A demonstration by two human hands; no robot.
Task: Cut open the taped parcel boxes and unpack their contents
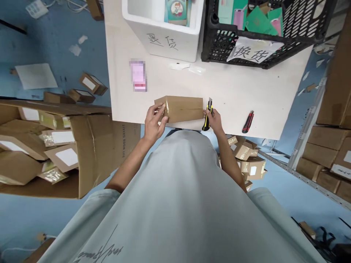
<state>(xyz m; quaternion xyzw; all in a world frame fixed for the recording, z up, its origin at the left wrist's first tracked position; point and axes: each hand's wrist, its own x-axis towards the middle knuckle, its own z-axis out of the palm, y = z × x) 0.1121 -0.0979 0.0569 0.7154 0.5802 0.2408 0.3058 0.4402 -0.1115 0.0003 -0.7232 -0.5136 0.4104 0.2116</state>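
A long brown cardboard box (pixel 185 109) with clear tape at its left end lies at the front edge of the white table. My left hand (pixel 155 120) grips that taped left end, thumb on the near side and fingers over the top. In my right hand (pixel 214 119) is a yellow and black utility knife (pixel 208 116), its blade end pointing away from me, beside the box's right end. Some of the right fingers are hidden behind the knife and the box. A red and black utility knife (pixel 248 121) lies further right on the table.
At the table's back stand a white foam box (pixel 172 44) and a black plastic crate (pixel 219 45) holding green packages. A blurred pink item (pixel 138 75) lies to the left. A large carton (pixel 93 153) full of small boxes is at left; shelved cartons (pixel 320 146) are at right.
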